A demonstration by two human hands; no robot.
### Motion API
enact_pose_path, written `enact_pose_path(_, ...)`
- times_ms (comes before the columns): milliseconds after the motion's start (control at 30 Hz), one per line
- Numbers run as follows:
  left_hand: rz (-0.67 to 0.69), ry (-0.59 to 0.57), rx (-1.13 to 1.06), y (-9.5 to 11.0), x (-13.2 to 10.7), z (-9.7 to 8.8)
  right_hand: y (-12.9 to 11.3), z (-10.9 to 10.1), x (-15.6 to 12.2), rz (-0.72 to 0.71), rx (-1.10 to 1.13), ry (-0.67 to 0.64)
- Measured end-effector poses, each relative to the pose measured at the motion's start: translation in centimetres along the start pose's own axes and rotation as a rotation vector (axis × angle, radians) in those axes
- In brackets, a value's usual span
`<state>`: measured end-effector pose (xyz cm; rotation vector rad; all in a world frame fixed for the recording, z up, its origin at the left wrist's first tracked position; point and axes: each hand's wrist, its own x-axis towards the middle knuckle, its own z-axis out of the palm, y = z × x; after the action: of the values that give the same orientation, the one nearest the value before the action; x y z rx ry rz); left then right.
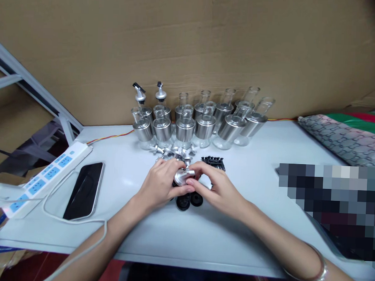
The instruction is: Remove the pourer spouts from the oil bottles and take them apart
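Note:
Between my two hands is a silver metal pourer top [181, 178] with a short spout. My left hand [162, 178] is closed round its left side, thumb at the front. The fingertips of my right hand [215, 183] pinch the spout end. Just below lie round black plastic parts [183, 203], partly covered by my hands. Beyond my fingers is a heap of silver spout pieces [176, 150]. Several small black pieces [214, 161] lie behind my right hand. Glass bottles with metal sleeves [185, 130] stand in rows at the back; two carry fitted pourers [160, 93].
On the left are a phone [85, 190], a white power strip [49, 180] and a cable [75, 221] running over my left forearm. A patterned cloth item [346, 137] and a blurred-out dark object [336, 209] lie right. Cardboard [192, 41] rises behind the table.

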<state>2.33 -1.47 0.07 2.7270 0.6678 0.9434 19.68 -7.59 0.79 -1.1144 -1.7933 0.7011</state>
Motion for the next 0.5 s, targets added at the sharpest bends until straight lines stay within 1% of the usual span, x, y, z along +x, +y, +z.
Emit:
enact_pose_path(133,0.04,-0.081,-0.096,0.13,-0.2,0.41,0.29,0.63,-0.23,0.055,0.041,0.024)
enact_pose_path(200,0.064,-0.126,-0.088,0.23,-0.34,0.62,0.47,0.8,-0.23,0.098,0.076,0.038)
enact_pose_path(267,0.076,-0.142,-0.064,0.33,-0.41,0.71,0.56,0.83,-0.15,0.139,0.159,0.07)
enact_pose_path(333,0.094,-0.108,-0.052,0.41,-0.37,0.65,0.52,0.69,0.0,0.181,0.284,0.111)
enact_pose_path(400,0.132,-0.042,-0.052,0.48,-0.26,0.51,0.4,0.48,0.19,0.219,0.396,0.138)
enact_pose_path(500,0.191,0.051,-0.041,0.5,-0.07,0.28,0.27,0.25,0.38,0.226,0.439,0.121)
